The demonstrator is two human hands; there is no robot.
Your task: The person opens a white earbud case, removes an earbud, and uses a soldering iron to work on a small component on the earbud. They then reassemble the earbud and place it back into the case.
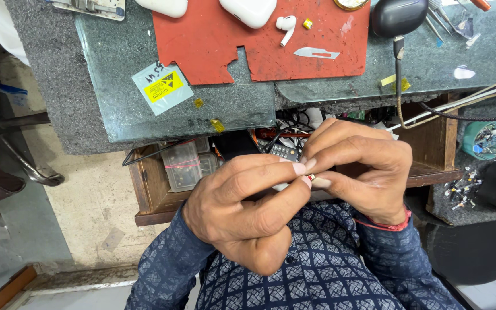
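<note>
Two bare hands meet fingertip to fingertip above the person's lap, pinching a tiny metallic part (311, 177) between them. The left hand (248, 209) presses it with thumb and forefinger; the right hand (354, 166) closes on it from the other side, a red thread around its wrist. Most of the part is hidden by the fingers. Blue patterned sleeves (328, 270) frame the hands. Just beyond them an open wooden drawer (150, 189) holds a clear plastic box (182, 166) and cables. Farther off, on the glass-topped bench (121, 63), a red mat (213, 40) carries a white earbud (286, 26), a white charging case (251, 10) and a scalpel blade (316, 53).
</note>
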